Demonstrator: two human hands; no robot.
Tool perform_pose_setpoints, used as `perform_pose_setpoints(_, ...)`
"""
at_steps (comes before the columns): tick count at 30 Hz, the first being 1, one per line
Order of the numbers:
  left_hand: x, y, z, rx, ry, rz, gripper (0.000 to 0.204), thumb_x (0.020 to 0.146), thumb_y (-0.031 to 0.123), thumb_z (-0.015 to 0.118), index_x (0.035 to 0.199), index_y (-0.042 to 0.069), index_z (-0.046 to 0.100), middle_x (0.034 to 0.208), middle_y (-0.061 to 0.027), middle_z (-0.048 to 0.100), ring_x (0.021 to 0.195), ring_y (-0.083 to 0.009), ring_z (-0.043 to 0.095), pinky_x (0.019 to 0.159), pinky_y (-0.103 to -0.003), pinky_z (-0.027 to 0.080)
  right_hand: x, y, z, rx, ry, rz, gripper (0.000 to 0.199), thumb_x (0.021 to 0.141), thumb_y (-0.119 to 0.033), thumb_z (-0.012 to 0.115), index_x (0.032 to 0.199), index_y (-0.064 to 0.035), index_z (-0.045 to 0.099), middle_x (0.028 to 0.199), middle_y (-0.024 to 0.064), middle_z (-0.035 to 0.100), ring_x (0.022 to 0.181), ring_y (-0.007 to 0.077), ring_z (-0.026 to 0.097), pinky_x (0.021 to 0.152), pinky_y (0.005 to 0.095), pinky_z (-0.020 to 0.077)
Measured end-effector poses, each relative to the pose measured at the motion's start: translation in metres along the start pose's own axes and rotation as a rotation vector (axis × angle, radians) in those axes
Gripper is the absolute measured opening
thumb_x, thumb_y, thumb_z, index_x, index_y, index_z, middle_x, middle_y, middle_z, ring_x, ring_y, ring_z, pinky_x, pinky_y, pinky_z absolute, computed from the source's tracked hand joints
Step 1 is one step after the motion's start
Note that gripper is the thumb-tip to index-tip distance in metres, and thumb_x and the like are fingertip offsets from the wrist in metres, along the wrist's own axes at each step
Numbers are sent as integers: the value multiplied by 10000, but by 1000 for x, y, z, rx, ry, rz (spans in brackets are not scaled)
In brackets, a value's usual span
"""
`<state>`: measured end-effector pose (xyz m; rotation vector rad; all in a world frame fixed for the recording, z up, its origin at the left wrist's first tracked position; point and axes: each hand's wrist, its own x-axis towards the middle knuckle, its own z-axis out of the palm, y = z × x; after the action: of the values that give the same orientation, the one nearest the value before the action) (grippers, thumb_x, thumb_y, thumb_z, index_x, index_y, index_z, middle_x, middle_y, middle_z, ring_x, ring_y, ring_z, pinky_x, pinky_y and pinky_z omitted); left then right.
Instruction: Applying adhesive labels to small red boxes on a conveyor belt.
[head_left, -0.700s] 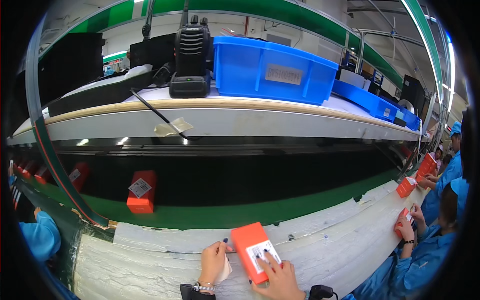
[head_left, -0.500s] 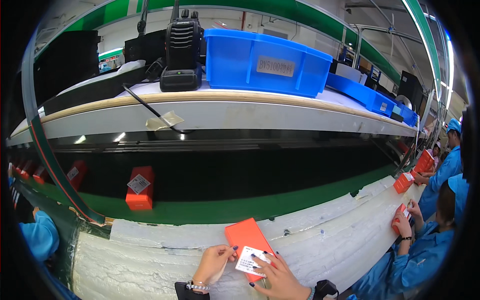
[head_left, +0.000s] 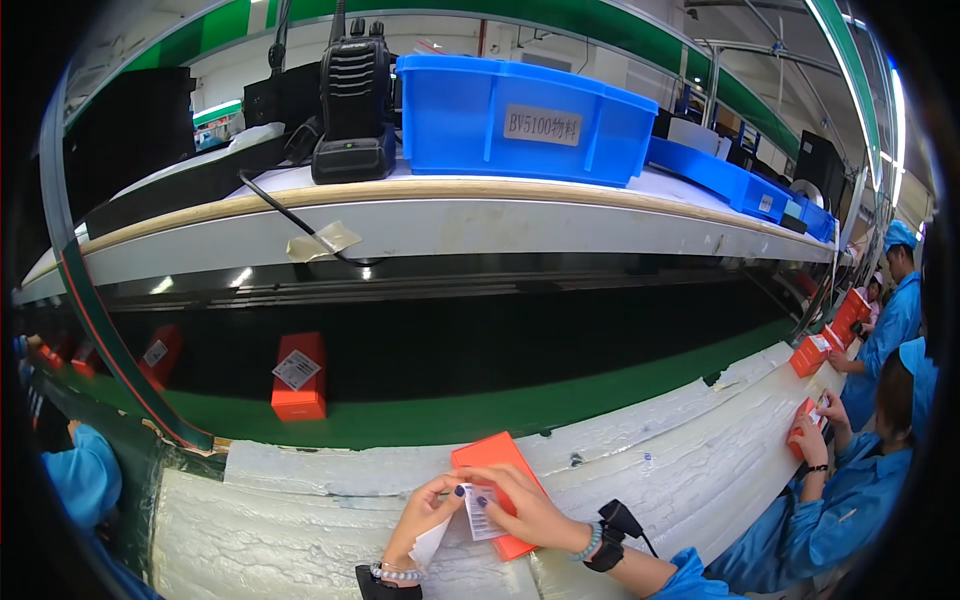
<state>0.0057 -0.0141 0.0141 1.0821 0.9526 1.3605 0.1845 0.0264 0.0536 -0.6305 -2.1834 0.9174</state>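
An orange-red box [head_left: 505, 455] lies slantwise on the bench in front of me. Over its near left part is a white printed label [head_left: 482, 524], partly covered by my right hand. My left hand [head_left: 425, 515] is closed, thumb and finger pinched at the label's upper left corner; a white slip of paper [head_left: 430, 543] shows beneath its palm. Reaching across the box from the right, my right hand [head_left: 530, 512] has its fingers bent toward the left fingertips and its thumb over the label. Whether the label touches the box all over is hidden.
Beyond the bench [head_left: 330, 540], covered in wrinkled clear film, runs a dark green conveyor [head_left: 480, 390] carrying a labelled orange box [head_left: 300, 378] and others further left. A shelf above bears a blue bin [head_left: 530, 120] and a two-way radio [head_left: 355, 105]. Co-workers [head_left: 850, 490] sit at right; a blue sleeve [head_left: 80, 475] is at left.
My right hand has gone from spread flat on the label to bent fingers meeting my left fingertips. The labelled box on the conveyor appears slightly further right.
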Motion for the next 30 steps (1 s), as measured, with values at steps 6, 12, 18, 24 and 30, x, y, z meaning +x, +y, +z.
perform_pose_setpoints(6, -5, 3, -1, -60, 84, -42, 228, 944, 206, 576, 1088, 31, 600, 888, 10, 603, 636, -24, 474, 526, -153, 331, 20, 13, 29, 82, -9, -69, 487, 827, 38, 520, 1294, -98, 527, 1360, 121, 338, 1268, 292, 379, 1046, 369, 346)
perform_pose_setpoints(12, 1, 21, 18, -569, 464, -74, 166, 957, 184, 507, 931, 25, 543, 695, -8, 539, 519, -46, 456, 476, -171, 341, 7, 7, -1, 277, -44, -46, 391, 869, 25, 512, 1233, -99, 583, 1220, 103, 489, 1299, 290, 370, 1054, 365, 345)
perform_pose_setpoints(18, 4, -4, -15, -265, 325, 5, 106, 939, 168, 519, 886, 81, 550, 712, -3, 586, 485, -11, 435, 383, -165, 273, -15, 24, -36, 1227, 250, 24, 245, 949, -31, 455, 1148, -93, 584, 1087, 90, 569, 1111, 314, 560, 966, 450, 445)
perform_pose_setpoints(24, -4, 12, -12, -4, 95, -224, 88, 892, 142, 630, 877, 60, 604, 639, 34, 548, 519, 3, 451, 451, -171, 339, -10, 1, -55, 436, -31, 336, 549, 877, 99, 420, 1368, -140, 472, 930, 34, 573, 853, 77, 532, 736, 221, 448)
perform_pose_setpoints(30, -6, -3, -11, 112, -254, -363, 162, 841, 148, 695, 867, -10, 717, 763, -60, 695, 696, -57, 608, 680, -193, 469, -2, 5, -45, 58, -279, 353, 546, 853, 55, 474, 1362, -142, 471, 889, 34, 587, 790, 119, 550, 700, 267, 458)
